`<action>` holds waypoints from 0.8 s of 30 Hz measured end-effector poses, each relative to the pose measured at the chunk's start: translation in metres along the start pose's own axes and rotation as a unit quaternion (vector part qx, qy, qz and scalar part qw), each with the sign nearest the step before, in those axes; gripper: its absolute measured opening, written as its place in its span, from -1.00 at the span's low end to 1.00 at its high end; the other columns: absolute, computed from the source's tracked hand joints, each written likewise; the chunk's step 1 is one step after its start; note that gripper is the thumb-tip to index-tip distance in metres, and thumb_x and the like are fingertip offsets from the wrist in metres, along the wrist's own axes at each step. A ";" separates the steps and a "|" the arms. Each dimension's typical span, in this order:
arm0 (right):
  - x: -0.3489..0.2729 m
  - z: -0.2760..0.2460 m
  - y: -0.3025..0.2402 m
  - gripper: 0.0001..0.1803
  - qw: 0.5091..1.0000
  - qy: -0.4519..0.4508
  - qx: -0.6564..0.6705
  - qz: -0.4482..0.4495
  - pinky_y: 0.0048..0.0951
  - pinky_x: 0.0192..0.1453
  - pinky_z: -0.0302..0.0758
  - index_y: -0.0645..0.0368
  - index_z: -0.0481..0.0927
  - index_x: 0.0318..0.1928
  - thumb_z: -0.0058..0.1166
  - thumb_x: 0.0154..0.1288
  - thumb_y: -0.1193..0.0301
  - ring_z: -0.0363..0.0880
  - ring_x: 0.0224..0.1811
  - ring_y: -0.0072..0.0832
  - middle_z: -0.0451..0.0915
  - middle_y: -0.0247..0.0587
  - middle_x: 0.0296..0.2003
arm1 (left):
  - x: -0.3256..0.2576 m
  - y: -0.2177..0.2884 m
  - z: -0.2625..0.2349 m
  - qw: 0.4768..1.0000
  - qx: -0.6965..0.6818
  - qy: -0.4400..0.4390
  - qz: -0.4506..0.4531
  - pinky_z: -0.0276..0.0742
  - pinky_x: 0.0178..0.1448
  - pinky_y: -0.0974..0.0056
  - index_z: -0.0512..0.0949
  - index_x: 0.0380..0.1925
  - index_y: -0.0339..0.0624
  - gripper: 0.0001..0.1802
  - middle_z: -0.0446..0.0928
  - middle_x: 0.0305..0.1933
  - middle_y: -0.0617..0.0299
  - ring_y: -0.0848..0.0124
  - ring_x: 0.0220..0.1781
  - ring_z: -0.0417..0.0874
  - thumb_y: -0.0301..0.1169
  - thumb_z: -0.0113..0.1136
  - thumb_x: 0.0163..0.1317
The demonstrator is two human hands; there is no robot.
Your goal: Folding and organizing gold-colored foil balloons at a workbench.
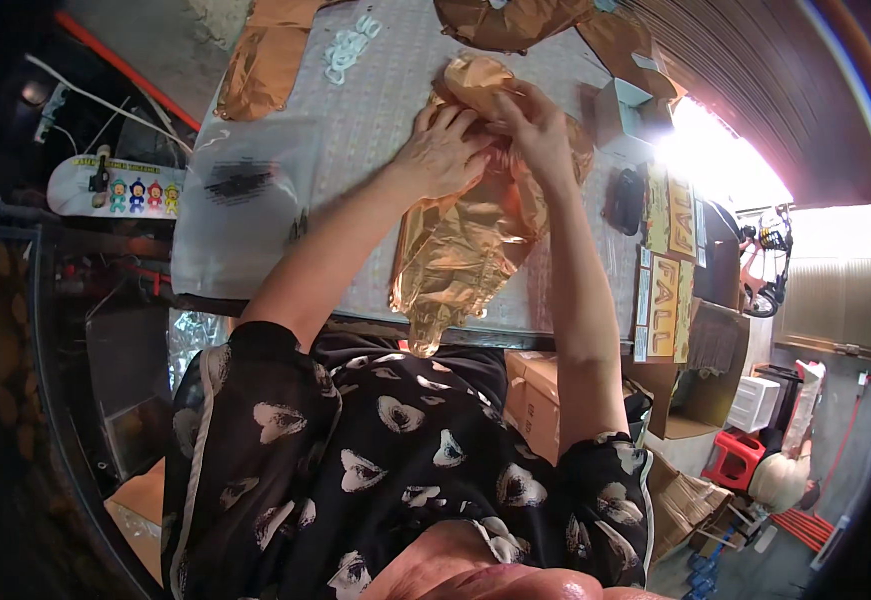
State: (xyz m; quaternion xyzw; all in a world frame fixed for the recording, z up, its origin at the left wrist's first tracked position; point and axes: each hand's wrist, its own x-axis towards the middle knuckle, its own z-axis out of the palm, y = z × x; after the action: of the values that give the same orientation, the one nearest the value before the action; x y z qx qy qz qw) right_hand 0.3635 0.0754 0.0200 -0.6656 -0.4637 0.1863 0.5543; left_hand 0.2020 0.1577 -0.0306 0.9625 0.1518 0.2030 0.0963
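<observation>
A shiny gold foil balloon, flat and crumpled, lies on the table, its narrow tip hanging over the near edge. My left hand rests on its upper part with bent fingers gripping the foil. From the right, my right hand pinches the foil close to a folded, rounded end. The fingertips of both hands are partly hidden by the foil. To the left of my left forearm lies a clear plastic bag with dark print.
Other copper-coloured foil pieces lie along the far side. White looped strips sit beside them. At the right are a small white box, a black object and yellow printed boxes. Cardboard boxes stand below the table edge.
</observation>
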 end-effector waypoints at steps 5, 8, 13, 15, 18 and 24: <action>-0.022 -0.051 0.031 -0.51 0.942 -0.064 -0.326 -0.045 -0.14 0.37 0.46 0.15 0.53 0.32 0.08 0.38 0.49 0.59 0.27 -0.07 0.60 -0.01 0.25 | -0.003 -0.003 0.010 0.999 -0.011 0.038 -0.007 -0.13 0.63 -0.26 0.58 0.29 0.21 -0.50 0.38 0.41 0.08 0.06 0.52 0.26 -0.01 -0.04 0.45; -0.044 -0.054 0.055 -0.41 0.890 -0.042 -0.444 -0.099 0.25 0.57 0.04 -0.07 0.47 0.42 0.08 0.37 0.38 0.26 0.54 0.03 0.35 -0.13 0.50 | -0.003 -0.002 0.007 1.000 -0.005 0.029 -0.005 -0.11 0.63 -0.22 0.55 0.32 0.23 -0.51 0.39 0.38 0.07 0.06 0.51 0.26 -0.03 -0.04 0.47; -0.063 -0.037 0.049 -0.42 0.853 -0.052 -0.507 -0.109 0.40 0.60 -0.21 -0.19 0.41 0.49 -0.03 0.49 0.29 0.04 0.65 -0.05 0.18 -0.20 0.59 | -0.003 -0.002 0.008 0.999 -0.004 0.035 -0.003 -0.08 0.62 -0.18 0.53 0.34 0.21 -0.51 0.39 0.35 0.06 0.07 0.50 0.25 -0.05 -0.03 0.48; -0.063 -0.034 0.048 -0.40 0.841 -0.060 -0.527 -0.104 0.42 0.59 -0.20 -0.21 0.34 0.53 -0.06 0.51 0.26 0.03 0.66 -0.03 0.13 -0.22 0.61 | -0.002 -0.002 0.010 0.999 -0.022 0.038 -0.012 -0.11 0.62 -0.28 0.60 0.27 0.25 -0.53 0.43 0.39 0.05 0.04 0.49 0.31 -0.03 -0.01 0.43; -0.063 -0.030 0.047 -0.39 0.858 -0.053 -0.499 -0.108 0.44 0.58 -0.20 -0.21 0.32 0.55 -0.06 0.52 0.25 0.03 0.66 -0.02 0.12 -0.22 0.62 | -0.003 -0.002 0.012 0.998 -0.029 0.052 -0.013 -0.10 0.62 -0.28 0.61 0.25 0.25 -0.53 0.45 0.38 0.05 0.05 0.48 0.32 -0.02 0.00 0.42; -0.064 -0.025 0.041 -0.40 0.847 -0.046 -0.512 -0.133 0.44 0.58 -0.17 -0.18 0.32 0.55 -0.06 0.54 0.19 0.03 0.64 0.02 0.16 -0.18 0.60 | -0.004 0.003 0.003 1.000 -0.012 0.019 -0.017 -0.13 0.65 -0.18 0.56 0.33 0.19 -0.50 0.38 0.42 0.04 0.07 0.53 0.24 -0.04 -0.03 0.48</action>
State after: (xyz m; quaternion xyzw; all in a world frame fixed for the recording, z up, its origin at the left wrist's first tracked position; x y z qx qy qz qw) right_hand 0.3672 0.0101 -0.0264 -0.7777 -0.6021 -0.1233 0.1321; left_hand 0.2002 0.1536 -0.0338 0.9546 0.1674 0.2214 0.1080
